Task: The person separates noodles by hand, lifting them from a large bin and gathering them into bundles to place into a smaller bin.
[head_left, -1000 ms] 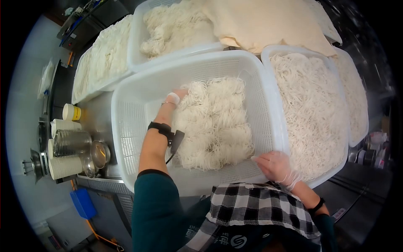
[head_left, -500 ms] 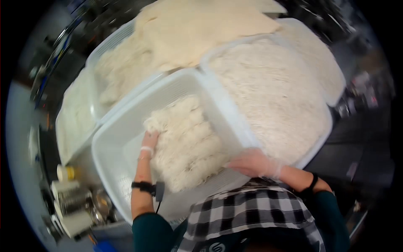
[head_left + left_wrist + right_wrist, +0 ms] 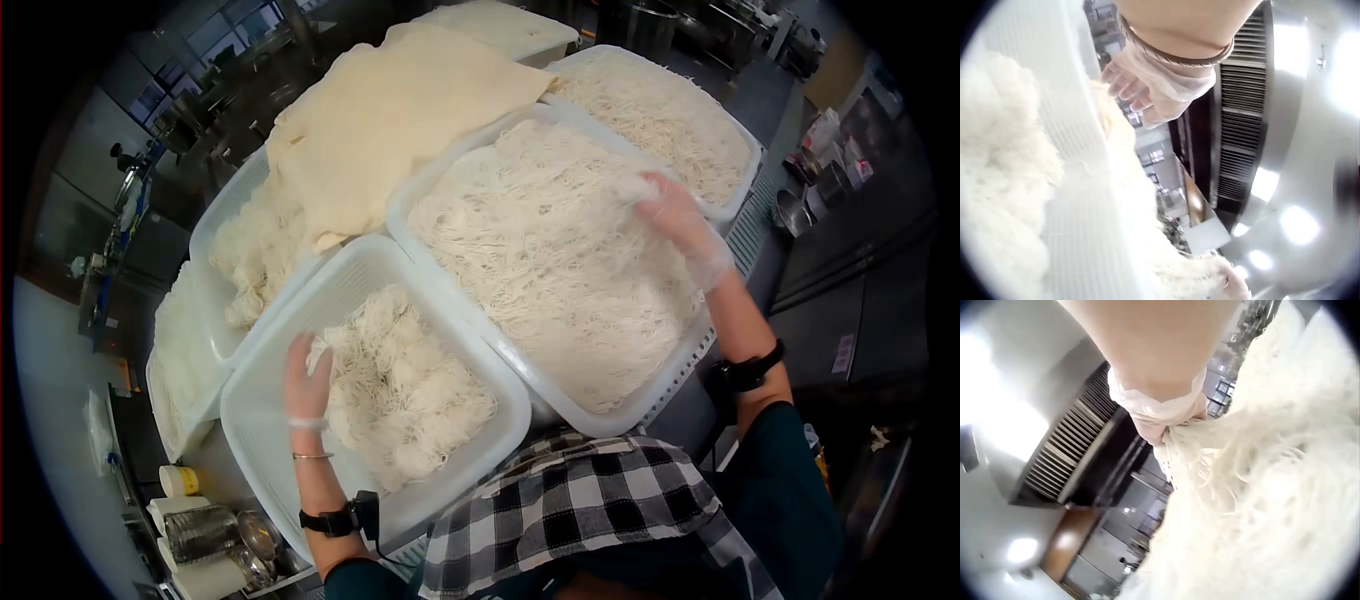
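My left hand (image 3: 307, 380), in a clear glove, hovers over the left side of a white perforated basket (image 3: 262, 400), beside bundles of white noodles (image 3: 405, 395). Its fingers are loosely bent with nothing between them, as the left wrist view shows of the same hand (image 3: 1147, 97). Over the far right of a fuller basket (image 3: 500, 350), my gloved right hand (image 3: 685, 225) grips a clump of loose noodles (image 3: 560, 240). In the right wrist view, strands (image 3: 1194, 447) stretch from that hand (image 3: 1154, 428) down to the pile, and its fingertips are hidden.
A cream cloth (image 3: 390, 120) covers part of the baskets behind. Another noodle basket (image 3: 670, 120) stands at the far right, and more noodles (image 3: 190, 350) lie at the left. Stacked tubs (image 3: 205, 575) and a metal pot (image 3: 200, 535) stand at the lower left.
My right hand has left the near basket's front corner, moved right and away, and taken hold of noodles in the fuller basket. My left hand has lifted from the bundles. The view has turned right.
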The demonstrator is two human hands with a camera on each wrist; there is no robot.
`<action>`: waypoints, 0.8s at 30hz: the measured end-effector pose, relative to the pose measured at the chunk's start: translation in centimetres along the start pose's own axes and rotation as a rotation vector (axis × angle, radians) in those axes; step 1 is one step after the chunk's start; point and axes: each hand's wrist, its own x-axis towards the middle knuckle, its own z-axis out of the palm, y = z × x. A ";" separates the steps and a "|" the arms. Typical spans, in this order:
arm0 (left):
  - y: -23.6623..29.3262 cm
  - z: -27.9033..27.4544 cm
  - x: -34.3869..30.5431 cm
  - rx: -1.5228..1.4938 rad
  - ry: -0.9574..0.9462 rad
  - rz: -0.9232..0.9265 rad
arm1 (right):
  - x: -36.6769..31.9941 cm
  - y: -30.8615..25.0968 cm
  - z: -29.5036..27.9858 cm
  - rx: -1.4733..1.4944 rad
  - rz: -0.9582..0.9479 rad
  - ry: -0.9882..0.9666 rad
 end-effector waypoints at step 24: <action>39.1 -15.1 12.1 -1.262 -0.407 0.782 | 5.6 -16.0 6.2 0.356 -0.754 -0.314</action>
